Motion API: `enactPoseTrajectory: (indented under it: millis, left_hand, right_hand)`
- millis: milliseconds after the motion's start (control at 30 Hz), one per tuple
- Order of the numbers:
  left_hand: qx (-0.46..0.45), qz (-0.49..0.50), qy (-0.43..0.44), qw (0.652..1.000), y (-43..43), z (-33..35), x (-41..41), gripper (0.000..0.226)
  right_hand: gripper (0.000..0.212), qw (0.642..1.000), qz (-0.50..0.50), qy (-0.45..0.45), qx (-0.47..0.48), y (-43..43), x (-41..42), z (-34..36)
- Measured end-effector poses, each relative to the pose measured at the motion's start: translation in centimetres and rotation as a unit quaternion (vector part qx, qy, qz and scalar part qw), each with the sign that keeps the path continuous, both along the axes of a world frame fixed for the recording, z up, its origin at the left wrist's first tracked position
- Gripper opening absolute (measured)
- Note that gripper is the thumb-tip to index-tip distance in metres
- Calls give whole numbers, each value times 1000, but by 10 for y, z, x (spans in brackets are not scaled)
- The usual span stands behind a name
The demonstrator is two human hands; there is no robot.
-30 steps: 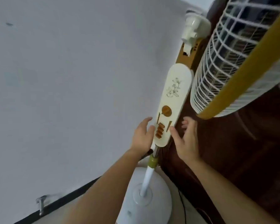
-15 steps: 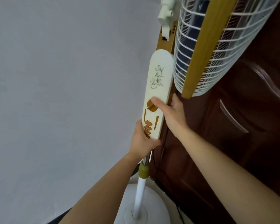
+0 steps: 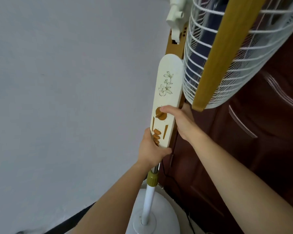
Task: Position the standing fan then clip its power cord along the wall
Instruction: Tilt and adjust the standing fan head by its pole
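Note:
The standing fan stands close in front of me, between a pale wall and a dark door. Its cream control panel (image 3: 167,102) carries a flower print, an orange dial and orange buttons. My left hand (image 3: 150,149) grips the panel's lower end from the left. My right hand (image 3: 181,122) holds the panel's right side, thumb resting on the dial. Above, the white wire cage with a yellow band (image 3: 215,53) leans to the right. The white pole (image 3: 148,203) runs down to the round white base (image 3: 162,218). A thin black power cord (image 3: 188,218) trails by the base.
A plain pale wall (image 3: 66,98) fills the left half. A dark brown panelled door (image 3: 254,149) stands right behind the fan. A black skirting strip (image 3: 69,222) runs along the wall's foot at the bottom left.
Both hands, open beside the panel a second ago, have closed on it. The fan head has swung closer and further left in the view.

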State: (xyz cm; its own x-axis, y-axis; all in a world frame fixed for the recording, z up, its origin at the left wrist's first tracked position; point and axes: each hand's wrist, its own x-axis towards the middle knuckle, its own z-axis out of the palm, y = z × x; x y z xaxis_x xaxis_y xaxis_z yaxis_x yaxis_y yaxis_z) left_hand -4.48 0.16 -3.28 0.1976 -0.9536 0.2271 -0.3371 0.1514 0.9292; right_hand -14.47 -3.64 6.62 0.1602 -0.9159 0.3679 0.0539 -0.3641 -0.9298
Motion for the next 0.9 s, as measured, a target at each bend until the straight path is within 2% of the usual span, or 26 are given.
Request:
enactPoseTrajectory:
  millis: [167, 300, 433, 500, 600, 700, 767, 900]
  left_hand:
    - [2, 11, 26, 1000, 23, 9, -4, 65]
    - [23, 20, 53, 998, 38, 25, 6, 70]
    - [50, 35, 66, 996, 56, 65, 24, 68]
    - [61, 49, 61, 995, 69, 95, 36, 72]
    - [76, 73, 63, 992, 98, 152, 55, 72]
    - [94, 109, 72, 987, 132, 214, 73, 74]
    - [101, 130, 73, 984, 156, 250, 84, 75]
    - [120, 183, 74, 973, 214, 323, 107, 76]
  right_hand:
    - [36, 999, -9, 27, 25, 25, 1, 8]
    - [11, 991, -50, 114, 50, 41, 11, 25]
    - [34, 971, -36, 222, 85, 52, 19, 60]
    - [33, 968, -17, 236, 83, 63, 32, 94]
    - [13, 976, 24, 203, 70, 91, 60, 154]
    - [33, 971, 67, 219, 70, 121, 84, 217]
    - [33, 970, 97, 213, 62, 141, 96, 254]
    - [10, 960, 161, 224, 47, 190, 123, 324]
